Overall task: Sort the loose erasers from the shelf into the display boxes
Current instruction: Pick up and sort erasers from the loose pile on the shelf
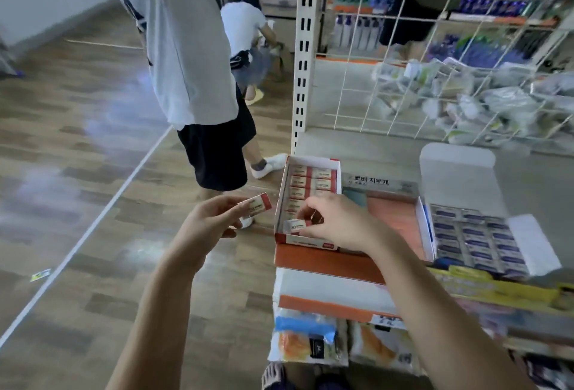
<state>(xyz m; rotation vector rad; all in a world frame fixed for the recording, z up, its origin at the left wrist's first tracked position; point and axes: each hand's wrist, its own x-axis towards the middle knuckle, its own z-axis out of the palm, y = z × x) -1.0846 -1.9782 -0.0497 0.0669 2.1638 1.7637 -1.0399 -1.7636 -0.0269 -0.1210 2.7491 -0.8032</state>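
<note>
The right hand (335,222) pinches 1 red eraser (295,226) into the red display box (306,242), filling its row; the left hand (214,222) grips a spare eraser (257,203) ready beside it.

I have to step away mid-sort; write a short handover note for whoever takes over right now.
Left hand pinches one red-and-white sleeved eraser, held off the shelf, not yet boxed.
Right hand is setting another white eraser into the near end of the red-trimmed open display box.
That box is mostly filled in rows. The blue-trimmed display box of blue-labelled erasers looks full.
Left: seat this eraser, box the held one.
</note>
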